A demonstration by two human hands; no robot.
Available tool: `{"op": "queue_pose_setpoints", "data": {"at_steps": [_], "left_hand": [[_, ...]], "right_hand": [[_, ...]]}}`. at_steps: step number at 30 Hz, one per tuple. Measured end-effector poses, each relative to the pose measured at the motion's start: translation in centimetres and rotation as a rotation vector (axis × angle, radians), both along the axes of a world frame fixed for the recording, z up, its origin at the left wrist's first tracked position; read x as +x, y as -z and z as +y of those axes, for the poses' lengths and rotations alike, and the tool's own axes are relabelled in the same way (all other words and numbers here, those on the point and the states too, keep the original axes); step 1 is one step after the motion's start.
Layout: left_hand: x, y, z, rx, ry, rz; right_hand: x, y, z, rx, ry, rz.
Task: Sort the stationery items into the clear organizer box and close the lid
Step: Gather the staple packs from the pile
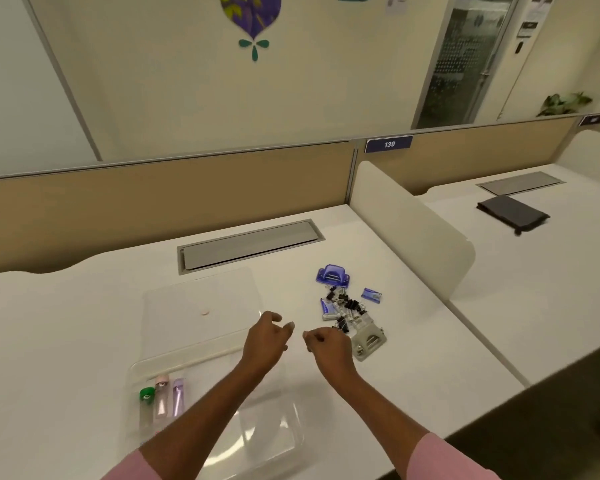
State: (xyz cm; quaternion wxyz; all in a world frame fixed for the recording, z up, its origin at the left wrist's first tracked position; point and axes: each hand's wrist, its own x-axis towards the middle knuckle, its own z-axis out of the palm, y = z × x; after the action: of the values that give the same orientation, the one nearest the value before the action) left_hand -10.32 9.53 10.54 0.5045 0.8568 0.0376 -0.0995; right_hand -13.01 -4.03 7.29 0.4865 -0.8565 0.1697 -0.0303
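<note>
While both hands hovered loosely curled and empty, the left hand hung over the open clear organizer box and the right hand sat just short of the binder clips. The clips looked light, stiff and easily scattered, probably best pinched by their bodies. Open desk lay rightward before its edge.

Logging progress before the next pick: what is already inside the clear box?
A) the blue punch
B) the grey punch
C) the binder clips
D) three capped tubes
D: three capped tubes lie in the left part of the clear organizer box, while the blue punch and binder clips sit on the desk.
</note>
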Motion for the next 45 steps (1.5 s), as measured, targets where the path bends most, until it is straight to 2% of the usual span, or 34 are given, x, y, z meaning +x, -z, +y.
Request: {"op": "queue_pose_setpoints", "data": {"at_steps": [5,18,22,27,29,35,42,45], "left_hand": [[4.2,0.9,-5.0,0.024,0.008,0.014],[11.6,5.6,-11.2,0.136,0.06,0.057],[13.5,7.2,-12.3,0.265,0.12,0.027],[14.8,8.8,-12.9,0.571,0.291,-0.04],[15.1,9.2,-13.3,0.624,0.345,-0.041],[15.2,10.5,-13.9,0.664,0.391,-0.048],[15.7,11.3,-13.8,0.656,0.338,-0.041],[15.8,11.5,-13.8,0.686,0.358,-0.059]], "right_hand": [[3.4,0.0,-5.4,0.027,0.069,-0.013],[9.7,1.0,-15.6,0.046,0.101,0.03],[11.1,2.0,-17.5,0.066,0.129,0.056],[12.4,3.2,-19.0,0.051,0.124,0.108],[12.8,3.6,-19.2,0.038,0.127,0.117],[13.2,4.8,-19.4,0.037,0.167,0.105],[13.8,6.2,-19.7,-0.076,0.233,0.02],[14.3,7.4,-20.0,-0.181,0.21,0.051]]}}
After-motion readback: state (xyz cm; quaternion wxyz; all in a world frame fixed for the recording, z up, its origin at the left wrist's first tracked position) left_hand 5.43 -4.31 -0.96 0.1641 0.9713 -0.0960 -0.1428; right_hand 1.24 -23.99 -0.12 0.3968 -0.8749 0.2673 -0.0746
